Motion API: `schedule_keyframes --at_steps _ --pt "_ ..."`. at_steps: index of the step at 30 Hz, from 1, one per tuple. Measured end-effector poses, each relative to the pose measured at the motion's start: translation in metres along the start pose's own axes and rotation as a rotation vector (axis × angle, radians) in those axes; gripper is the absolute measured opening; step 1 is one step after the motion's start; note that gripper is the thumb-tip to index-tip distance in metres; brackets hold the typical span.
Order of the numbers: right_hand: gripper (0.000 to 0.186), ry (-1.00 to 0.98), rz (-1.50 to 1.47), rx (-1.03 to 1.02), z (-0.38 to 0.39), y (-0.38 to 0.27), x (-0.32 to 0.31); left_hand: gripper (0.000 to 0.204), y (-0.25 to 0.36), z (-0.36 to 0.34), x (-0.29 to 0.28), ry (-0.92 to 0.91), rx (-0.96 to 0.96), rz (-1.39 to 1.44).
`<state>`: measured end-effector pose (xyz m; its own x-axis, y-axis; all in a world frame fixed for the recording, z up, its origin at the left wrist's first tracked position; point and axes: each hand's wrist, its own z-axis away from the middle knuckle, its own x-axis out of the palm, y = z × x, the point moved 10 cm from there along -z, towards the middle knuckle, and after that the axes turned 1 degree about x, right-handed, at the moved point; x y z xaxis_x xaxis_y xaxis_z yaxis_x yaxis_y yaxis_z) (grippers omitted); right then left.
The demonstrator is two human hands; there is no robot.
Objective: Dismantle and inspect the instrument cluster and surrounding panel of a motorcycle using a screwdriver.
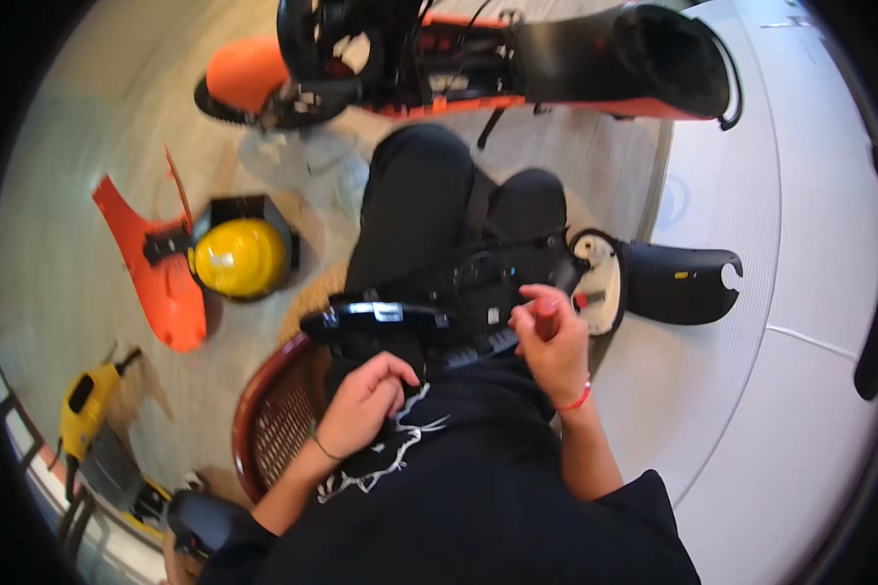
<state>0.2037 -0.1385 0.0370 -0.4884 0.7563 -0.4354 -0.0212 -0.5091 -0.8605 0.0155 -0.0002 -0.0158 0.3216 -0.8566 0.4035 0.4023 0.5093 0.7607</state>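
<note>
**Black shirt [478, 517] nearest, loose black panel [468, 297] beyond it on the lap**

The right hand [558, 356] curls round what seems a red handle [548, 306]; the left hand [361, 405] is loosely bent, its hold unclear. An orange panel [161, 292] at left and a black cover [678, 283] at right lie apart from the far two-wheeler [576, 58]: much bodywork seems off, none of these pieces fitted. The chair [244, 429] rim hems the near left; the white surface [722, 390] offers more room at right.
</note>
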Motion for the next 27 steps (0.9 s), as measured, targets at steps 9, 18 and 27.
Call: schedule_keyframes --at_steps 9,18,27 --pt "0.032 -0.257 0.487 -0.32 -0.004 -0.037 0.041 0.012 -0.016 0.005 -0.001 0.003 -0.125 -0.18" --pt "0.037 -0.451 0.633 -0.476 -0.009 -0.046 0.098 0.011 -0.011 0.002 -0.001 0.028 -0.106 -0.241" --pt "0.034 -0.581 0.737 -0.375 -0.009 -0.025 0.097 0.01 -0.007 -0.001 0.001 0.017 -0.093 -0.247"
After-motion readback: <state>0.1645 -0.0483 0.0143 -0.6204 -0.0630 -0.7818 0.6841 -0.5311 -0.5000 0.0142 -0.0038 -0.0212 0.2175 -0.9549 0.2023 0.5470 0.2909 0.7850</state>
